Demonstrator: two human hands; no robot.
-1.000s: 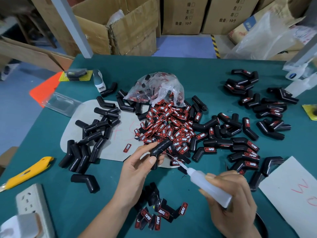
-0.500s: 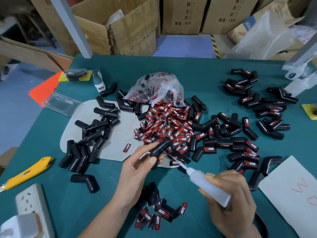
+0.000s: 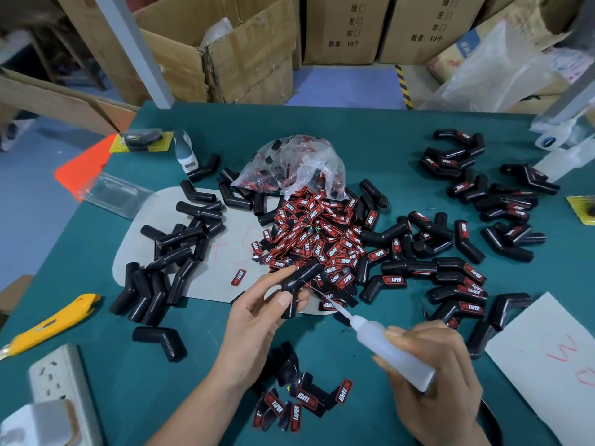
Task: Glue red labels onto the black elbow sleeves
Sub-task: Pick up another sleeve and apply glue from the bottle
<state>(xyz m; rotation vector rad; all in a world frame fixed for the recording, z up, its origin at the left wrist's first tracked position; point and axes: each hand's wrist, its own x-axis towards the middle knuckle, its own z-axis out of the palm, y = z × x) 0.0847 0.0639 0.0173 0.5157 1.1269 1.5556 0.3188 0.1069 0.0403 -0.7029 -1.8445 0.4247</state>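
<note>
My left hand (image 3: 257, 320) pinches a bare black elbow sleeve (image 3: 302, 276) above the green table (image 3: 96, 317). My right hand (image 3: 441, 378) grips a translucent glue bottle (image 3: 389, 349), and its thin nozzle tip touches the held sleeve. A heap of red labels (image 3: 315, 239) lies just behind, spilling from a clear plastic bag (image 3: 289, 165). Unlabelled sleeves (image 3: 174, 252) are piled at the left. Labelled sleeves (image 3: 457, 278) lie at the right, and several more (image 3: 299, 403) sit near my forearms.
A yellow utility knife (image 3: 48, 323) and a white power strip (image 3: 61, 381) lie at the front left. A grey paper sheet (image 3: 225, 272) sits under the left pile, a white sheet (image 3: 547, 358) at the front right. Cardboard boxes (image 3: 225, 49) stand behind the table.
</note>
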